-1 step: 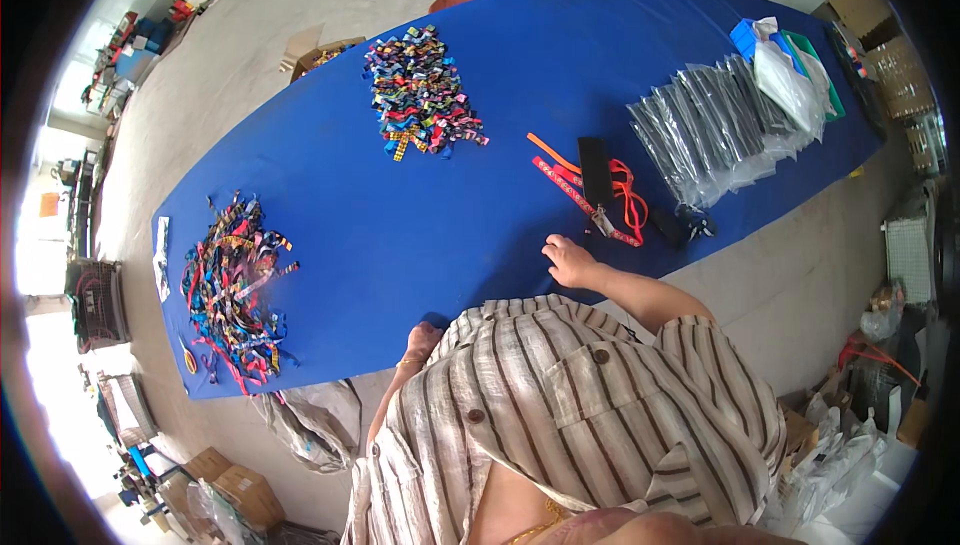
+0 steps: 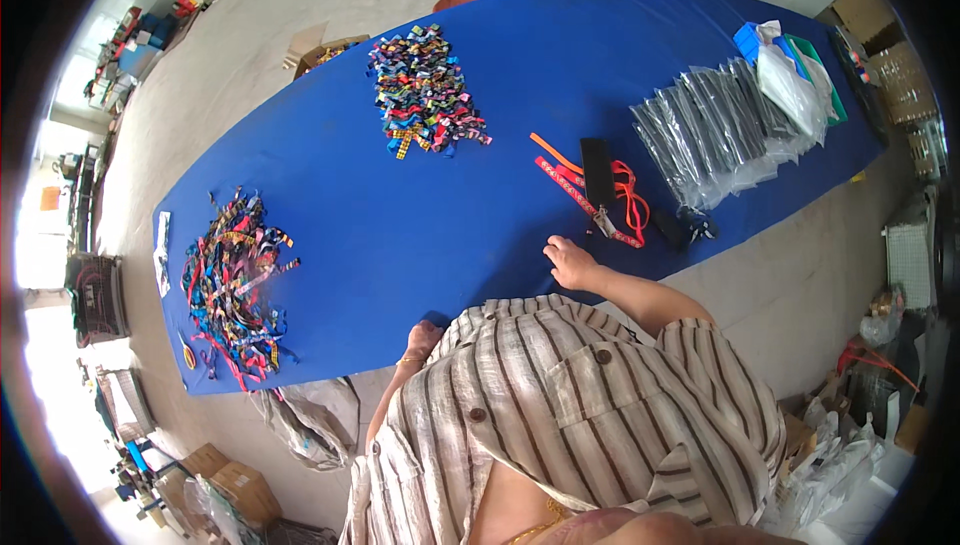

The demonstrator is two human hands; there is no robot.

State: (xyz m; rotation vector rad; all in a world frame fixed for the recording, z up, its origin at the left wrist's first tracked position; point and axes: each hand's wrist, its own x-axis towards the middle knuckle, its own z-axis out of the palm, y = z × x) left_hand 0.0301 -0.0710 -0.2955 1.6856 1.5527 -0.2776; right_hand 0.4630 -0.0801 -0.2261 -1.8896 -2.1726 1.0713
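My right hand [image 2: 572,263] rests on the blue tabletop near the front edge, fingers a little apart and loosely bent, with nothing visible in them. Just beyond it lie a red patterned strap with a metal clip [image 2: 603,222], an orange strap [image 2: 555,152] and a flat black rectangular object [image 2: 597,171]. My left hand [image 2: 424,338] is at the table's front edge close to my striped shirt; its fingers are too dark and small to make out. Off to its left spreads a tangled heap of colourful patterned fabric strips [image 2: 237,290].
A neater stack of short colourful strips [image 2: 425,90] lies at the far middle. Clear plastic sleeves with dark contents [image 2: 705,130] line the right side, beside blue [image 2: 746,41] and green [image 2: 836,105] bins. Yellow-handled scissors [image 2: 189,355] lie at the left edge. An open carton [image 2: 318,57] stands behind.
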